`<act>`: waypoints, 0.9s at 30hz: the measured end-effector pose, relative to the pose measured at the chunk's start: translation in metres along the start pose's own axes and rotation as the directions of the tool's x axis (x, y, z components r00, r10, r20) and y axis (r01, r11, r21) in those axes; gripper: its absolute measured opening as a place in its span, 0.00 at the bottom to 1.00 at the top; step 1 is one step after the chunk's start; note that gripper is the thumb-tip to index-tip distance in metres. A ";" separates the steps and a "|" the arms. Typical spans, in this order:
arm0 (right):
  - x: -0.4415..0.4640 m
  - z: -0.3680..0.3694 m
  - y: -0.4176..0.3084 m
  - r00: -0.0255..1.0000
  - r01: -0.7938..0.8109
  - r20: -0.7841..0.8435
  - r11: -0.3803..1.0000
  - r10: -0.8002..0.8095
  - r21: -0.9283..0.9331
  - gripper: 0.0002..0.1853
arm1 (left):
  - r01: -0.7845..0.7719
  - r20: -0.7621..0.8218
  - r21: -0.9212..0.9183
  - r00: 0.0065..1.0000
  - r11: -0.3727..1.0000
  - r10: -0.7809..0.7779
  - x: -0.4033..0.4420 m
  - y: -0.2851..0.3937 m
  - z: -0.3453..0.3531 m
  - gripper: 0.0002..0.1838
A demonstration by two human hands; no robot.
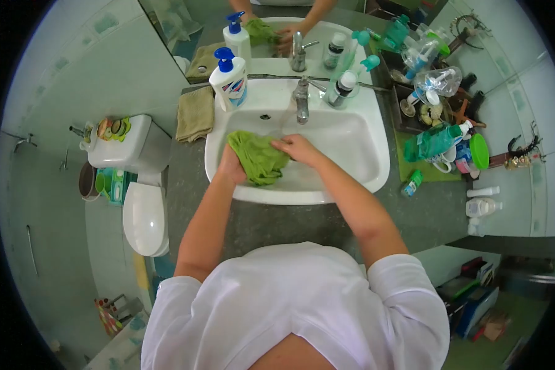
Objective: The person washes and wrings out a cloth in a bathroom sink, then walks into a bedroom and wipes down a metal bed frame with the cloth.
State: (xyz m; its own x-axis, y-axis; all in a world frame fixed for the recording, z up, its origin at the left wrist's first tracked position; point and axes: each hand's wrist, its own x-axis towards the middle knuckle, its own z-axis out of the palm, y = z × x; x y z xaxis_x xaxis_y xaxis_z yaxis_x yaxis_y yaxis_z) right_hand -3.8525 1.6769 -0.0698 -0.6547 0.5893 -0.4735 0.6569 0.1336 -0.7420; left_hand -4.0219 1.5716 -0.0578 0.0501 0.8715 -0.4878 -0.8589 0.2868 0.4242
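Over the left half of the white sink [376,148], a bunched green cloth [257,159] is between my hands. My left hand [230,165] is closed on the cloth's left side, its fingers partly hidden behind the fabric. On the upper right edge of the cloth, my right hand [297,148] pinches the fabric with its fingers together. The chrome faucet [301,102] stands just beyond my right hand. A white pump bottle with a blue top [229,83] is on the sink's back left corner.
A folded tan towel [195,114] lies left of the sink. White-capped bottle [341,89] stands at the back right rim. Green bottles [435,143] and a tray [407,123] crowd the right counter. A toilet [146,219] is at the left.
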 end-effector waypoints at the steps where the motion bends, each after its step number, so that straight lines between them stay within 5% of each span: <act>1: -0.001 0.004 0.010 0.996 0.047 -0.087 0.951 -0.021 0.307 0.20 | -0.008 -0.046 -0.023 0.999 1.000 0.006 0.000 0.003 -0.002 0.25; 3: -0.010 0.020 0.025 0.966 0.191 -0.257 0.587 0.029 0.787 0.17 | -0.021 -0.132 -0.066 0.991 0.998 0.012 0.002 0.006 -0.002 0.25; 6: -0.021 0.032 -0.004 0.848 0.428 -0.518 0.435 0.108 0.792 0.15 | 0.162 -0.167 -0.093 0.970 0.982 -0.176 0.009 -0.006 0.013 0.24; 7: -0.023 0.042 -0.020 0.768 0.491 -0.641 0.637 0.006 0.594 0.15 | 0.162 0.069 -0.159 0.986 0.974 -0.152 0.035 -0.023 -0.012 0.24; 9: -0.024 0.061 -0.045 0.591 0.499 -0.756 0.864 -0.281 0.069 0.13 | 0.202 0.508 -0.275 0.861 0.940 -0.036 0.104 -0.067 -0.084 0.23; 15: -0.010 0.052 -0.030 0.444 0.516 -0.756 0.827 -0.481 -0.223 0.14 | 0.174 -0.060 -0.041 0.982 0.984 -0.176 0.074 -0.072 -0.023 0.27; 18: -0.002 0.028 0.000 0.719 0.110 -0.681 0.990 -0.140 -0.087 0.16 | 0.090 -0.252 0.144 0.966 0.985 -0.051 0.028 -0.069 0.050 0.21; 21: -0.030 0.007 0.014 0.843 0.331 -0.441 0.943 -0.309 -0.028 0.17 | 0.084 -0.089 0.081 0.993 0.993 -0.077 0.010 -0.042 0.066 0.18; 24: -0.053 -0.014 0.037 0.956 0.254 -0.130 0.963 -0.264 -0.085 0.19 | 0.061 -0.033 0.124 0.998 0.990 -0.058 0.024 -0.008 0.035 0.17; 27: -0.051 -0.027 0.080 0.935 0.325 -0.227 0.915 -0.273 0.240 0.18 | 0.125 -0.043 0.106 0.992 0.987 -0.121 0.028 0.006 0.018 0.19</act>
State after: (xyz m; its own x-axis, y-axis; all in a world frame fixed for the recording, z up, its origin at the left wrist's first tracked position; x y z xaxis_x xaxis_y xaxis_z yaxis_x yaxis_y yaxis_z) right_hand -3.7568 1.6791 -0.0920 -0.7063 0.6954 -0.1327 0.2988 0.1228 -0.9464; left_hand -4.0164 1.6045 -0.0554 0.1312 0.8125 -0.5680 -0.7871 0.4337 0.4386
